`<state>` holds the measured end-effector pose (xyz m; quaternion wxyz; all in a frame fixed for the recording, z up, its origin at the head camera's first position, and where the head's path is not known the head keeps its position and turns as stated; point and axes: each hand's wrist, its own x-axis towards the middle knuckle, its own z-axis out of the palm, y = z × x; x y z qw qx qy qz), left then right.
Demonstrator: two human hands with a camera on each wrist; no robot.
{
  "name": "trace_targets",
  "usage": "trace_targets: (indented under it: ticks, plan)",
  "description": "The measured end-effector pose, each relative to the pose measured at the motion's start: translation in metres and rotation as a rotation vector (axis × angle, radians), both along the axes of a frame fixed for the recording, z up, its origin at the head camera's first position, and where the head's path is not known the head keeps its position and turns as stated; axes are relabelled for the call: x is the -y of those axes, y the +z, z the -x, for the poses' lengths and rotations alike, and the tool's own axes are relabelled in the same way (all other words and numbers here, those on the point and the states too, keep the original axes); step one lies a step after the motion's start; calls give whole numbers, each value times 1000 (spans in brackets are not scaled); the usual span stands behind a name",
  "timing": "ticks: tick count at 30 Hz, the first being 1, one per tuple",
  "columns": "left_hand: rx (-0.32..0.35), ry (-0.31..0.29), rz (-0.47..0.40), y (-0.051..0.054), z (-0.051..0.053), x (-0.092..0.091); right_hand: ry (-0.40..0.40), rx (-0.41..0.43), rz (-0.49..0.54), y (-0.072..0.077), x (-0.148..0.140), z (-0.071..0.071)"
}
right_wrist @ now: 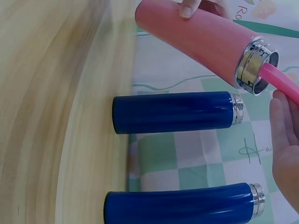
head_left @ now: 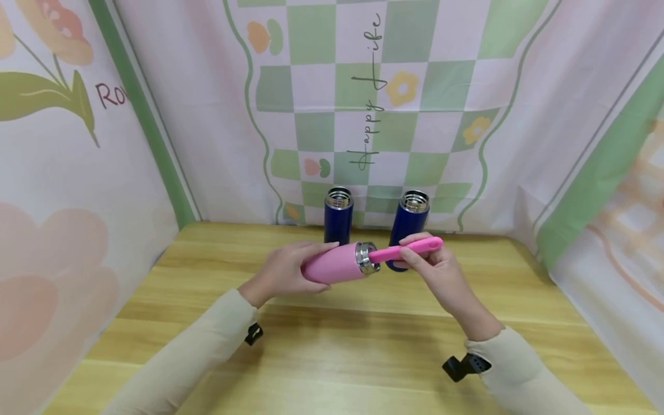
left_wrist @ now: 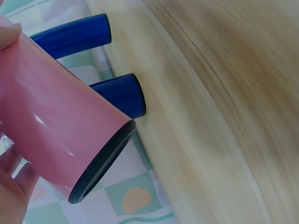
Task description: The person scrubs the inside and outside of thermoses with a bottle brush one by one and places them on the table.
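A pink vacuum flask (head_left: pixel 334 265) with a bare steel neck is held tilted on its side above the table, its mouth toward the right. My left hand (head_left: pixel 290 268) grips it round the body near the base; the dark base rim faces the left wrist view. With thumb and fingers, my right hand (head_left: pixel 433 268) pinches the bright pink handle (head_left: pixel 422 246) of a long tool. The tool's other end goes into the flask's mouth, so its head is hidden inside. In the right wrist view the handle (right_wrist: pixel 280 83) enters the steel neck (right_wrist: pixel 254 65).
Two dark blue flasks without lids, a left one (head_left: pixel 338 222) and a right one (head_left: pixel 407 222), stand upright behind the hands at the table's back. Behind them hangs a green-and-white checked curtain (head_left: pixel 358 86). The wooden table (head_left: pixel 332 357) spreads out in front.
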<state>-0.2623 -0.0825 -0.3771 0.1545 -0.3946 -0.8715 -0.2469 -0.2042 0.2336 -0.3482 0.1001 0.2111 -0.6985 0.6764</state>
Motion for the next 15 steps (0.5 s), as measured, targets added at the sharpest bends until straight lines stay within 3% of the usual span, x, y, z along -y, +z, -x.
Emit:
trace_targets:
  ticks: [6, 15]
  plan:
    - [20, -2, -1, 0, -1, 2, 1, -9, 26, -1, -2, 0]
    - [-22, -2, -7, -2, 0, 7, -15, -23, 38, 5, -14, -1]
